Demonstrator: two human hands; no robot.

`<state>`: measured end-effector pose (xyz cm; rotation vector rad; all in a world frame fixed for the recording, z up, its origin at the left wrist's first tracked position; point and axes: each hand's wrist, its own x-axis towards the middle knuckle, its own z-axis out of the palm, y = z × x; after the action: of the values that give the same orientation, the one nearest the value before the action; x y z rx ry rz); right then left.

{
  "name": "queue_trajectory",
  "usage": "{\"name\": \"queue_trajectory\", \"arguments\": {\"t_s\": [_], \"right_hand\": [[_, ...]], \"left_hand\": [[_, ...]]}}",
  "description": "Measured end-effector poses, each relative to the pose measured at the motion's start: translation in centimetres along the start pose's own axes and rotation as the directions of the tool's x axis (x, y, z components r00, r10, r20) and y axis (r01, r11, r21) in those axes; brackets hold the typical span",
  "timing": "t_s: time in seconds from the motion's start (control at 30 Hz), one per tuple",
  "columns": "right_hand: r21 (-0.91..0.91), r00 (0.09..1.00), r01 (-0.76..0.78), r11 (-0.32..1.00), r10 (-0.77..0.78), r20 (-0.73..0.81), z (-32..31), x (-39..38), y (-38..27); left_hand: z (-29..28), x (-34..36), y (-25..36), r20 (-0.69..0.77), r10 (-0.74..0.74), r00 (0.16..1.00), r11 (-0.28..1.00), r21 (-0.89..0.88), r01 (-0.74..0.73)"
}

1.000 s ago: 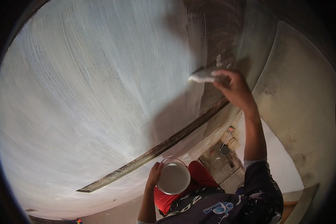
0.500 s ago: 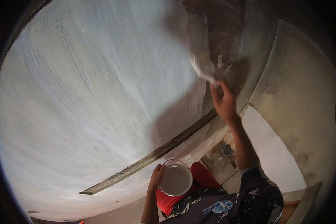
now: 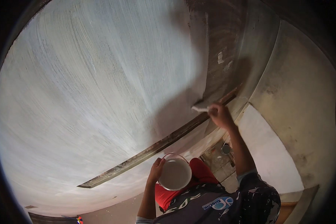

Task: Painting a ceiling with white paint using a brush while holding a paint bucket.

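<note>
Up at the wall, right where the fresh white coat meets the bare grey patch, the brush is pressed bristles-first against the surface, just above the long wooden strip that runs diagonally across. The right hand is clenched around its handle, arm stretched well up. Looks like a light thing, stiff handle and soft loaded bristles, probably a bit slick with paint, so I'd say gripping low on the handle like that is the way to go. The left hand is wrapped around the side of a small pail of white paint, held out near the chest, open top facing up. That one's likely heavier and sloshy, so it wants to stay level, with a firm hold on the rim or wall. Behind it there's red clothing and a dark paint-spattered shirt. Down below is a tiled floor with a small round can on it, and a paler wall section off to the right.
</note>
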<state>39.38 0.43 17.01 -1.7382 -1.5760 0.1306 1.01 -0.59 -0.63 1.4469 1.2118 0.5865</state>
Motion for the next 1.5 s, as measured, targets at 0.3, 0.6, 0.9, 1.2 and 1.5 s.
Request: {"name": "queue_trajectory", "arguments": {"t_s": [0.3, 0.6, 0.9, 1.2, 1.5], "right_hand": [[0.416, 0.944, 0.138, 0.899, 0.007, -0.329, -6.1, 1.4, -8.1], [0.271, 0.976, 0.069, 0.96, -0.009, -0.217, 10.1, -6.2, 6.9], [0.223, 0.987, -0.154, 0.963, 0.141, 0.072, 5.7, -4.5, 6.1], [0.546, 0.874, 0.205, 0.812, 0.098, -0.475, -0.9, 1.1, -1.7], [0.311, 0.952, 0.122, 0.943, -0.022, -0.305, 13.3, -7.7, 8.9]], "left_hand": [[-0.2, -0.2, -0.7, 0.0, -0.046, 0.999, 0.999, -0.004, 0.046], [-0.1, 0.0, -0.2, 0.002, -0.027, 1.0, 1.0, -0.012, 0.027], [0.0, -0.1, -0.3, -0.015, 0.001, 1.0, 1.0, 0.011, -0.001], [0.1, -0.4, 0.4, -0.007, -0.031, 0.999, 1.0, -0.003, 0.031], [-0.2, 0.0, -0.2, -0.002, -0.028, 1.0, 0.999, 0.022, 0.028]]}}
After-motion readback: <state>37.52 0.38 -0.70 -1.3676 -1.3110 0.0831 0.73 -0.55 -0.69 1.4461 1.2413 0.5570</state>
